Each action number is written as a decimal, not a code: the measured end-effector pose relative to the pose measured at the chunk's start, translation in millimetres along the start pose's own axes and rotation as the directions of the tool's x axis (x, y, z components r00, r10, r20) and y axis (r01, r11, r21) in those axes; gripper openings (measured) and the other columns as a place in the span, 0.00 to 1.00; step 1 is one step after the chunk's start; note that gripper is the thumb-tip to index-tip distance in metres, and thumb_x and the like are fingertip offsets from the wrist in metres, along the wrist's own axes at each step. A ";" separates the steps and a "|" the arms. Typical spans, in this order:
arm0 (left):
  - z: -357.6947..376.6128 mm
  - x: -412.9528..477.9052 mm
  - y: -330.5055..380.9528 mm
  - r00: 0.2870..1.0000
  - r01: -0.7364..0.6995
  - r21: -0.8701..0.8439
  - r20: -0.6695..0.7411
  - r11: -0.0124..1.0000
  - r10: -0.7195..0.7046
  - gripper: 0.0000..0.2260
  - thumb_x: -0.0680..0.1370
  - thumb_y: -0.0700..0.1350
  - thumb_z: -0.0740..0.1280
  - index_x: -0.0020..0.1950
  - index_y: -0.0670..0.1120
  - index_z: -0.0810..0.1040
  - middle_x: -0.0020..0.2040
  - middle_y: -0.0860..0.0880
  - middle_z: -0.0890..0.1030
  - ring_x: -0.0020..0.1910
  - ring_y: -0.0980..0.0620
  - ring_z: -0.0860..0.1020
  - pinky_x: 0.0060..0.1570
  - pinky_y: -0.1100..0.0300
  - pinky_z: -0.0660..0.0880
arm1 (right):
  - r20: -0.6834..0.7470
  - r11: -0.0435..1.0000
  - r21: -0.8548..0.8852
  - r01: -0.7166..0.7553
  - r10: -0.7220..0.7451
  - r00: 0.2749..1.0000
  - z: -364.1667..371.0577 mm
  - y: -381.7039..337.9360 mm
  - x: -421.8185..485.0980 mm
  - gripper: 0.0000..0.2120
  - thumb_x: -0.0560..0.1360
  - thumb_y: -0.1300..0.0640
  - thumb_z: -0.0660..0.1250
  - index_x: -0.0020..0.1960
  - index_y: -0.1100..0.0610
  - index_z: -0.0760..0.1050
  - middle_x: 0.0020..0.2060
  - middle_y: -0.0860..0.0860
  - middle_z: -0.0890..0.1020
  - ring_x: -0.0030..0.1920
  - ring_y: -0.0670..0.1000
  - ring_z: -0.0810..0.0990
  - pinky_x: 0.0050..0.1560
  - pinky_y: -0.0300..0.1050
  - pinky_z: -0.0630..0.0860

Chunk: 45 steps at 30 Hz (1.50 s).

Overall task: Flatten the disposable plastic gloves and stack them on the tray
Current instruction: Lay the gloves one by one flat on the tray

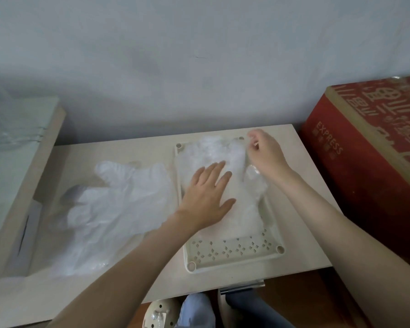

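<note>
Both forearms reach forward from the near edge of the table (pixel 199 285) and meet over the tray (pixel 234 253). The left hand (pixel 208 195) lies palm down with fingers straight and slightly spread, pressing flat on the glove (pixel 246 209) in the middle of the tray. The right hand (pixel 266 155) is raised at the tray's far right corner, wrist bent and fingers curled, with thumb and forefinger pinching the plastic at the glove's finger end.

That glove is clear, thin and crinkled. It runs the length of the tray with its fingers toward the far rim, leaving the perforated near end of the tray bare.

Just left of the tray, a loose heap of gloves (pixel 109 209) lies rumpled on the table, touching the tray's left rim. Right of the tray stands a red carton (pixel 365 166).
</note>
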<state>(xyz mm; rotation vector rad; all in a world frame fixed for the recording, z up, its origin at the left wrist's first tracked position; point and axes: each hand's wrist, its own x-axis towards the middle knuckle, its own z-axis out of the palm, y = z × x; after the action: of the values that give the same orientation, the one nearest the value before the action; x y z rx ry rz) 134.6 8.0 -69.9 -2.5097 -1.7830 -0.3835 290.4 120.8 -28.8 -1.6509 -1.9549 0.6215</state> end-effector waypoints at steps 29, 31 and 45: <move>-24.5 -47.7 -39.5 0.825 0.514 -0.257 -0.113 0.818 -0.554 0.20 0.79 0.51 0.59 0.66 0.40 0.73 0.65 0.37 0.71 0.63 0.36 0.69 0.62 0.42 0.67 | 0.124 0.971 -0.235 0.035 -0.006 0.992 -8.7 15.0 -73.4 0.19 0.81 0.58 0.53 0.72 0.57 0.64 0.70 0.53 0.68 0.70 0.55 0.63 0.67 0.48 0.56; -24.2 -73.2 -58.7 0.740 0.651 -0.206 -0.046 0.731 -0.672 0.18 0.78 0.47 0.64 0.65 0.39 0.74 0.63 0.37 0.72 0.61 0.35 0.69 0.59 0.43 0.67 | 0.167 0.972 -0.215 0.091 -0.055 0.984 -7.2 1.7 -79.2 0.20 0.81 0.58 0.54 0.73 0.57 0.63 0.70 0.53 0.67 0.70 0.55 0.62 0.67 0.47 0.56; -43.6 -124.8 -107.9 0.703 0.696 -0.112 -0.091 0.709 -0.705 0.06 0.78 0.41 0.66 0.46 0.39 0.82 0.42 0.39 0.79 0.43 0.38 0.74 0.41 0.51 0.66 | 0.468 0.974 -0.008 0.227 -0.197 0.861 5.8 -68.3 -101.5 0.14 0.81 0.55 0.57 0.65 0.54 0.74 0.64 0.46 0.73 0.67 0.45 0.67 0.63 0.37 0.63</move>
<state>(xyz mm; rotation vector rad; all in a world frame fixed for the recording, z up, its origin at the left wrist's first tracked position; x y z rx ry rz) -12.5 -78.4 -67.3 -1.6566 -2.6466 -0.6135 249.0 9.7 1.5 -1.3770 -2.4782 0.9448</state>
